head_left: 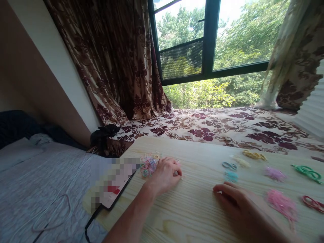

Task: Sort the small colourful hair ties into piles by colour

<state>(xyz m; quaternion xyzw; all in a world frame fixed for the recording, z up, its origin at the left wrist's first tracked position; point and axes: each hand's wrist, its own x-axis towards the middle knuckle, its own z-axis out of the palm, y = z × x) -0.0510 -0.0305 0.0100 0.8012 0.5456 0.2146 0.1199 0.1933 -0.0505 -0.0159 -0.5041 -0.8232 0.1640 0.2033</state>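
Floral cloth [202,126] is lying behind your pale wooden table [187,209], and a half-pixelated device [124,182] is crowding the left side. Your left hand [165,172] is curling beside the mixed pile of little bands [149,166], partly blocking it; can't tell if it's pinching anything. Your right hand [234,198] is bending near the teal clump [231,176], grip also unclear. Red bands [313,203] are getting cut off at the right edge.

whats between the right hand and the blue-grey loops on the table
In the head view, a fuzzy-looking turquoise clump lies between the right hand and the blue-grey loops, on the wooden tabletop.
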